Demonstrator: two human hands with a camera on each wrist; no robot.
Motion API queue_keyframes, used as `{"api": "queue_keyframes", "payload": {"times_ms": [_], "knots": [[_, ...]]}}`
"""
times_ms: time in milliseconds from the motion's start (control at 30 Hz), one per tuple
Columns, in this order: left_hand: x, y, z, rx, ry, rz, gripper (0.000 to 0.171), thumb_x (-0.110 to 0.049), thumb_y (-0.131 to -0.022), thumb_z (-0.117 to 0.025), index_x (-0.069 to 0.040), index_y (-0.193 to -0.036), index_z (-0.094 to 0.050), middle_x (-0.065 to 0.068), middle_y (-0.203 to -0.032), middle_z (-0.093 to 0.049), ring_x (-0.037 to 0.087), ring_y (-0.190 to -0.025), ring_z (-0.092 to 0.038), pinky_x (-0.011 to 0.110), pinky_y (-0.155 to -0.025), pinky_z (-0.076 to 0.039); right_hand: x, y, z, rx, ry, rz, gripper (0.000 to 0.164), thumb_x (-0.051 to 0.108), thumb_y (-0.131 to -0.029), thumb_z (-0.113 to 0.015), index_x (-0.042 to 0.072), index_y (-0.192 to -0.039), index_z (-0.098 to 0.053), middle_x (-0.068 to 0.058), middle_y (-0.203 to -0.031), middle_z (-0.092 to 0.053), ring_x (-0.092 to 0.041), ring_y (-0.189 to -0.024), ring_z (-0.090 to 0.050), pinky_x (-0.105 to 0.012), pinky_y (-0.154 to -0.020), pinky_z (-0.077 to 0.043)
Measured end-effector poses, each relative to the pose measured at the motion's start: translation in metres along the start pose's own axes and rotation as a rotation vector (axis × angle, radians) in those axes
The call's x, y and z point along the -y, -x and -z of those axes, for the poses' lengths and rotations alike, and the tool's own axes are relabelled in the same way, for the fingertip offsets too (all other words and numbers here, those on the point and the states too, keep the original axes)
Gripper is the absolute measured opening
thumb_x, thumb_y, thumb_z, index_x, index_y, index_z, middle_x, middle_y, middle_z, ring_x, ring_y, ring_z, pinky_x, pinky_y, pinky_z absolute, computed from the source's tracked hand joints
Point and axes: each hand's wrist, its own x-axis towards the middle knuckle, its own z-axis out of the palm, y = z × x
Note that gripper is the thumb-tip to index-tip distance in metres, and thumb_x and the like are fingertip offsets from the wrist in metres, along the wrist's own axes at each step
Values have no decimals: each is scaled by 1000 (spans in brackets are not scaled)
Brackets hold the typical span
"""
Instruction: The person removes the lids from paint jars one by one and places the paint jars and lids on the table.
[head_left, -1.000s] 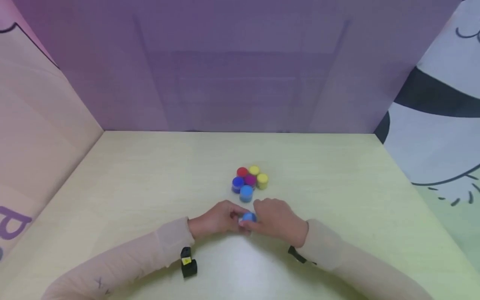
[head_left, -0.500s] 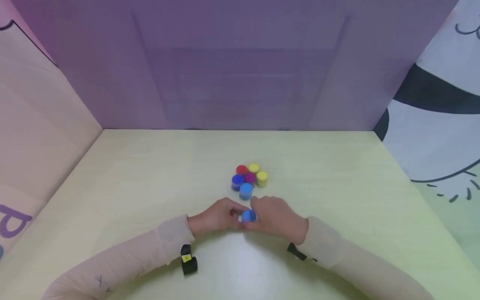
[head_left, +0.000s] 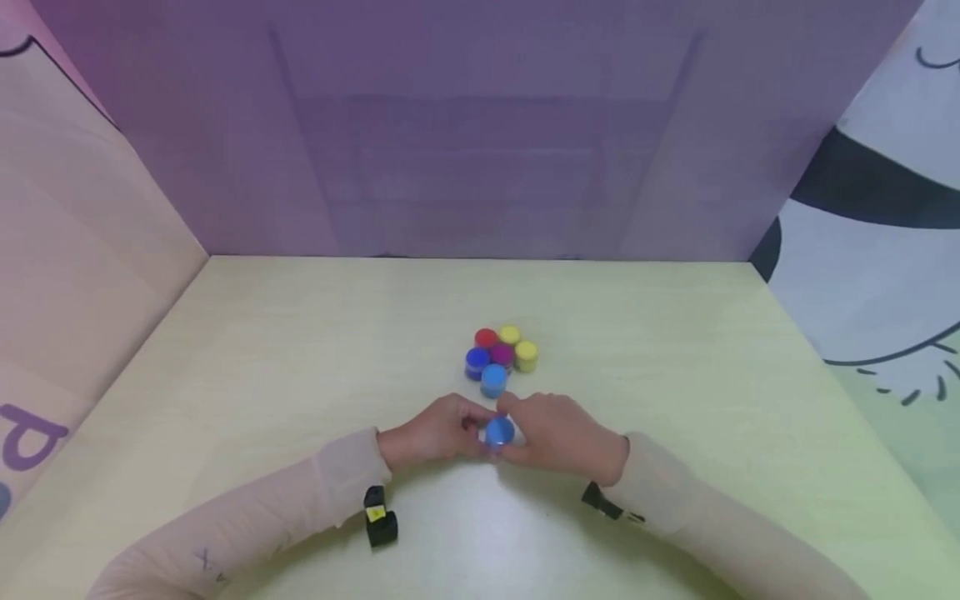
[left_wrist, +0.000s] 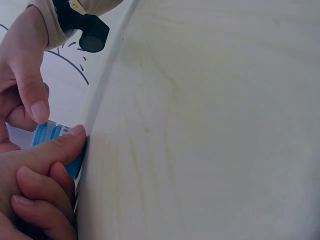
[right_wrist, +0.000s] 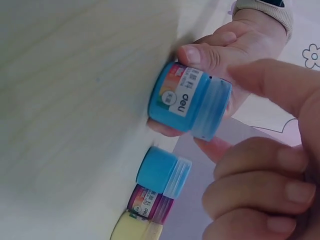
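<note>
Between the two hands, in the head view, stands a light-blue paint jar (head_left: 499, 432) with a translucent blue lid (right_wrist: 212, 107). My left hand (head_left: 438, 431) grips its body low down, the thumb along one side; a printed label shows in the right wrist view. My right hand (head_left: 562, 433) has thumb and index finger at opposite sides of the lid, its other fingers curled inward. From the left wrist view, the right thumb tip lies at the jar's lid end. Just beyond the hands is a second light-blue jar (head_left: 493, 380).
A tight cluster stands behind: a dark-blue jar (head_left: 477, 362), a purple jar (head_left: 502, 356), a red jar (head_left: 486, 338) and two yellow jars (head_left: 527, 356). The pale table (head_left: 300, 333) meets a purple wall (head_left: 480, 167) at the back, with printed panels at both sides.
My right thumb and index finger have shifted around the lid, leaving more of its top showing. My left hand keeps its grip on the jar in nearly the same place.
</note>
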Motion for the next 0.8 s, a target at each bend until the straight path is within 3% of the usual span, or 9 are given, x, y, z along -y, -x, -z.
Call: {"api": "queue_keyframes", "payload": {"times_ms": [233, 400, 800], "knots": [[0, -1, -1, -11, -11, 11, 27, -12, -82, -73, -19, -108, -72, -2, -61, -47, 12, -60, -43, 21, -54, -33, 4, 3, -8, -88, 92, -18, 46, 53, -84, -62, 9, -88, -52, 6, -53, -36, -7, -44, -31, -19, -41, -24], [2, -2, -4, -12, -14, -8, 24, -10, -82, -72, -18, -105, -73, -4, -60, -48, 10, -58, -43, 20, -52, -32, 9, 2, -11, -125, 173, -95, 45, 52, -86, -60, 9, -76, -51, 3, -54, -40, -10, -45, -34, -20, -40, -27], [-1, -1, 0, -14, -25, -20, 22, -10, -82, -72, -19, -102, -74, -4, -58, -46, 10, -56, -42, 20, -50, -32, 13, -2, -7, -86, 104, -143, 40, 45, -87, -63, 8, -77, -51, 2, -55, -38, -11, -47, -34, -22, -43, -26]]}}
